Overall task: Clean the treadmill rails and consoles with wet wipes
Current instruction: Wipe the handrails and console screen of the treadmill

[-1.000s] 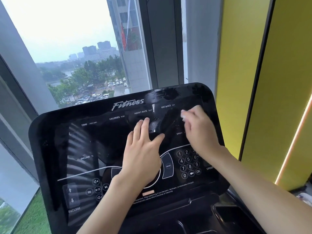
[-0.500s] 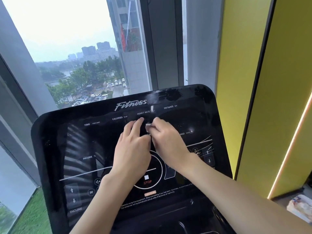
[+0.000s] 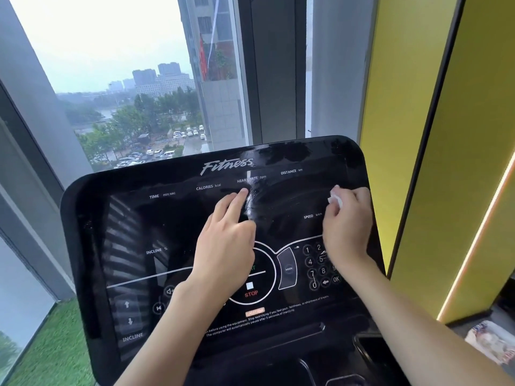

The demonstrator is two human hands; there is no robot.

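The wipe point(image 3: 335, 198) is a small white wad, soft and crumpled. It sits at the upper right of the console point(image 3: 178, 224), just above the word SPEED and near the right edge. The right grip point(image 3: 347, 227) has its fingers curled round the wipe and pinches it against the panel, so only a lump shows past the fingertips on the left side.

The left grip point(image 3: 225, 246) holds nothing. It lies flat on the middle of the panel with its fingers nearly straight, one fingertip reaching the HEART RATE label. A bright smeared streak point(image 3: 249, 203) runs down the panel beside that finger.

The console is a broad, glossy black slab with rounded corners, tilted back, and it mirrors the window frame. White print marks TIME, CALORIES, DISTANCE and INCLINE, with a round STOP ring low in the middle and a number pad under the right wrist. A dark recess point(image 3: 370, 349) opens at its lower right.

Behind it a tall window point(image 3: 111, 79) looks over trees, parked cars and grey towers. Green turf point(image 3: 55, 344) covers the floor at left. At right stand matte yellow panels point(image 3: 404, 107) with a lit strip point(image 3: 479, 232), and a printed packet point(image 3: 493, 344) lies blurred on the floor below.
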